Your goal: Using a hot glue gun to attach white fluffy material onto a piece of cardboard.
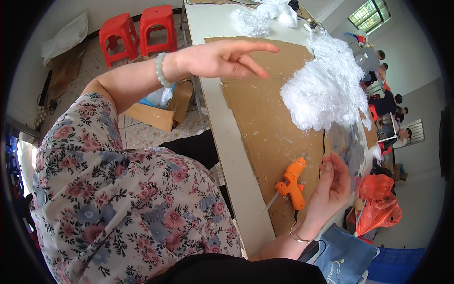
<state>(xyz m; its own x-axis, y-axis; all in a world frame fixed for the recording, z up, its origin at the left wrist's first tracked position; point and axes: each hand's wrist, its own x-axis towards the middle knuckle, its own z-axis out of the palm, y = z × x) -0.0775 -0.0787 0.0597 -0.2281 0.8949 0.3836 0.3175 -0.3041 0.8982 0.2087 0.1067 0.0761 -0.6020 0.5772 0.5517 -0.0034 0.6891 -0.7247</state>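
Note:
My left hand (220,59), with a pale green bead bracelet, is raised over the edge of the cardboard sheet (255,118). Its fingers are stretched apart and nothing is in them. At the right, my right hand (333,182), with a silver bangle, has thumb and fingertips pinched together on a thin black stem (324,142). That stem runs up to a fluffy white bundle of stringy strands (312,97), whose underside is hidden. Left of my right hand, an orange glue gun (292,182) lies on the cardboard, its cord trailing toward my wrist.
More white fluff (253,22) lies at the table's far end. Two red stools (158,28) and an open cardboard box (151,116) stand on the floor at left. At right are a red plastic bag (378,201) and a blue bag (345,255). Several people sit farther off.

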